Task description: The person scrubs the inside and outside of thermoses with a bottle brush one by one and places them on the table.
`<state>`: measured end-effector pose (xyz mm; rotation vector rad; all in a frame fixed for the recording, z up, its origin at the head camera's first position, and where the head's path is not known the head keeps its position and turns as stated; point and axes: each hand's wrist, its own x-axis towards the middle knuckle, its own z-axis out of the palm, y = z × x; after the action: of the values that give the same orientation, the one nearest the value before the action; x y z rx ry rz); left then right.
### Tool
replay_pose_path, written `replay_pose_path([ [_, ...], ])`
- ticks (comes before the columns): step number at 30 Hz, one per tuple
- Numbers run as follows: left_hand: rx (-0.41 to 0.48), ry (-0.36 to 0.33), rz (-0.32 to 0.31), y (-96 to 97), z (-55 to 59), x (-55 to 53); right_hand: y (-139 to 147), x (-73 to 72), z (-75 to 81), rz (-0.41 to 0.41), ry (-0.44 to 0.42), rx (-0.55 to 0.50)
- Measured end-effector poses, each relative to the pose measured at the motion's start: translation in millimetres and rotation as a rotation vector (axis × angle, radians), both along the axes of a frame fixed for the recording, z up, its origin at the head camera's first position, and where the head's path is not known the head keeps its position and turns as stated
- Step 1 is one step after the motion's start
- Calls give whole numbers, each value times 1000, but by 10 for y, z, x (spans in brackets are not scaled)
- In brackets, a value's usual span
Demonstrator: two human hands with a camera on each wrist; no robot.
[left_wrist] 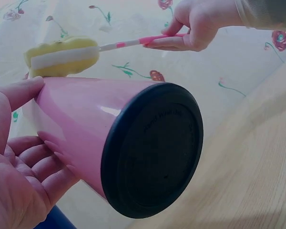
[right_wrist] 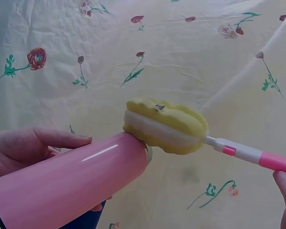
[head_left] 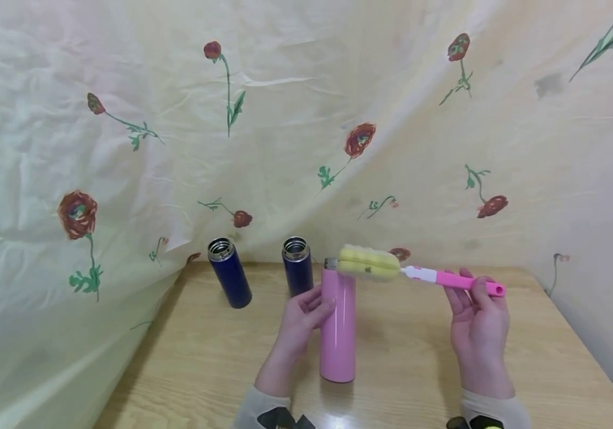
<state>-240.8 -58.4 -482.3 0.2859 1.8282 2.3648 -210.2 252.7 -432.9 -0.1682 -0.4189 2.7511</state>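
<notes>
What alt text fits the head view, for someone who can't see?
A person's left grip holds a pink bottle; the right grip holds a yellow sponge brush near the bottle's top. Two open blue bottles stand behind on a wooden table before floral cloth.

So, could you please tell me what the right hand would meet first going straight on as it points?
The right hand would probably meet the floral cloth beyond the table first, though depth is hard to judge.

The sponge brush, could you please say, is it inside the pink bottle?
Out: its yellow head shows clearly outside the pink bottle.
</notes>
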Motion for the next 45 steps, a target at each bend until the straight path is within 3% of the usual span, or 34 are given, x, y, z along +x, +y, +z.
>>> replay_pose_path([
  [11,-6,5,-10,11,0,-19,-18,-3,40,-34,-1,-18],
  [23,-13,21,19,71,-1,20,-85,57,82,-96,34,72],
  [29,-21,4,34,75,2,16,-78,49,98,-103,32,23],
  [45,-30,-4,25,37,18,10,6,35,9,38,34,74],
])
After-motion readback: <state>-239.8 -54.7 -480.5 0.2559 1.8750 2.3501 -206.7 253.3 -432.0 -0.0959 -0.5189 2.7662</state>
